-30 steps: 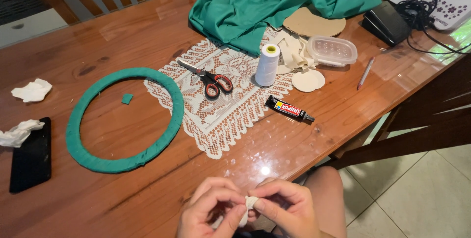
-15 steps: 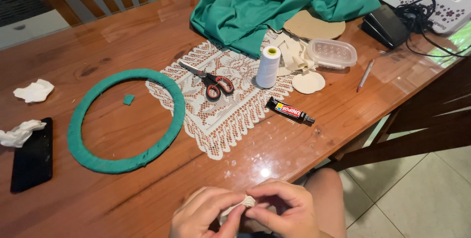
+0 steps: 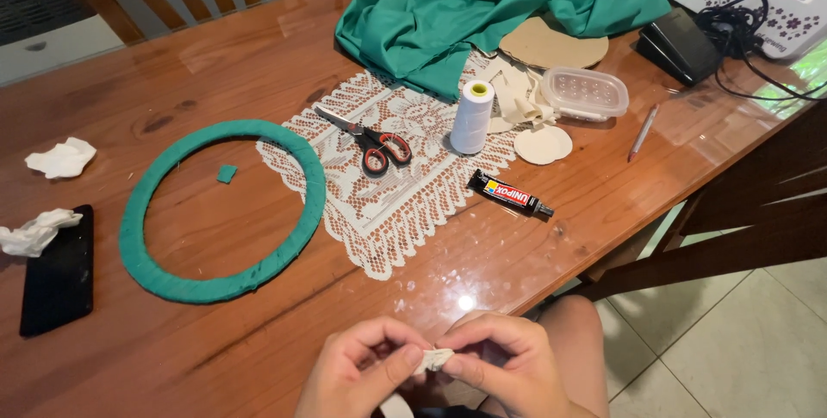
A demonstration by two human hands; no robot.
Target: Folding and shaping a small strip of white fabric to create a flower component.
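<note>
Left hand: left hand at the near table edge, thumb and forefinger pinched on a small scrap of cream cloth.
Right hand: right hand pinches the same scrap from the other side; fingers curled in.
Scrap position: between both hands, just off the glossy brown wooden table.
Table, left: green fabric-wrapped ring, black phone.
Table, centre: white lace doily bearing red-handled scissors and white thread spool; black glue tube beside.

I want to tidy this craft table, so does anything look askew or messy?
The lace doily lies askew, one edge tucked under the green ring. White specks dot the table in front of it. Both hands pinch a cream fabric scrap.
</note>
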